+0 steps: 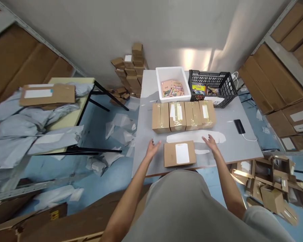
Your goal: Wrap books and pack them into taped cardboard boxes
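A small cardboard box (179, 153) with a white label on top lies near the front edge of the grey table (146, 134). My left hand (153, 148) hovers just left of it, fingers spread, holding nothing. My right hand (211, 143) is to the box's right, fingers apart over a strip of white backing paper (195, 136). Neither hand touches the box. Behind it stands a row of several taped cardboard boxes (183, 116).
A white tub (173, 84) of colourful packets and a black crate (212, 87) stand at the table's back. A phone (239, 126) on a cable lies right. Empty boxes (272, 188) litter the floor right; a side table (65, 101) with grey mailers stands left.
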A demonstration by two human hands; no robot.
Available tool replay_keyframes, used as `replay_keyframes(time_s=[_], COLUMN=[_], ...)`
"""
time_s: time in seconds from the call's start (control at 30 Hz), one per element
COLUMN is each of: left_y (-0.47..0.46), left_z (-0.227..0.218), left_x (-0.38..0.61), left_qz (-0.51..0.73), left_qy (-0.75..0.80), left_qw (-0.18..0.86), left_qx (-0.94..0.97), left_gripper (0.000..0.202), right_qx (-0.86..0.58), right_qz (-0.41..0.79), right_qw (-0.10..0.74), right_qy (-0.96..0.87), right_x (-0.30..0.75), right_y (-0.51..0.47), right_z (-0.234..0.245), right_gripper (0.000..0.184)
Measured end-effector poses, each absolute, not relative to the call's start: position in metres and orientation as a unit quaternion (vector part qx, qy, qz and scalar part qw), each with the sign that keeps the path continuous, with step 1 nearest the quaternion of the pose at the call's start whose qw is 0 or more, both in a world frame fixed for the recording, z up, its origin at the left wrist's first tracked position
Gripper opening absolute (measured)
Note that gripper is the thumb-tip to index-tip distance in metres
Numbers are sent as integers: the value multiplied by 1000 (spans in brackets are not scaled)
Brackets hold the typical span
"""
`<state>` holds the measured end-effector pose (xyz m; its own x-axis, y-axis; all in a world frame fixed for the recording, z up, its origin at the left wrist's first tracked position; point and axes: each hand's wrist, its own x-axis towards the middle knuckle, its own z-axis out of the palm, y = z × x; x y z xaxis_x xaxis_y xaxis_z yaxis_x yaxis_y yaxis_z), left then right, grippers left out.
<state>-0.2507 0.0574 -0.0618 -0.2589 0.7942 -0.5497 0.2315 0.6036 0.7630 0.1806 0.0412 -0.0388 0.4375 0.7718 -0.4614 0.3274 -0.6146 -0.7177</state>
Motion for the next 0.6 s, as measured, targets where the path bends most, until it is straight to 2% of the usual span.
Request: replay_keyframes(time_s=[0.13, 0.2, 0.3, 0.4, 0.6], left_y=[148, 176, 193, 193, 189], left_z=[-32, -23, -21, -24, -25], left_x=[-264, -261, -251, -244, -247], left_qz=[334, 347, 355, 359, 361], left_qy=[727, 712, 688, 676, 666], left_qw=[466, 471, 490, 501, 517], left_qx=[376, 388, 400, 403, 399], left_gripper=[100, 107, 113, 111, 101], right_qx=[-814, -805, -777, -757, -745], right_qz=[363, 393, 464, 502, 504], right_qw=[324, 325, 313, 309, 321], right_qy=[-316, -302, -288, -283, -297], right_x=[247, 263, 269, 268, 266], right_y=[136, 166, 185, 186, 185], right_z=[-24, -22, -29, -39, -45], right_gripper=[118, 119, 102, 85, 70])
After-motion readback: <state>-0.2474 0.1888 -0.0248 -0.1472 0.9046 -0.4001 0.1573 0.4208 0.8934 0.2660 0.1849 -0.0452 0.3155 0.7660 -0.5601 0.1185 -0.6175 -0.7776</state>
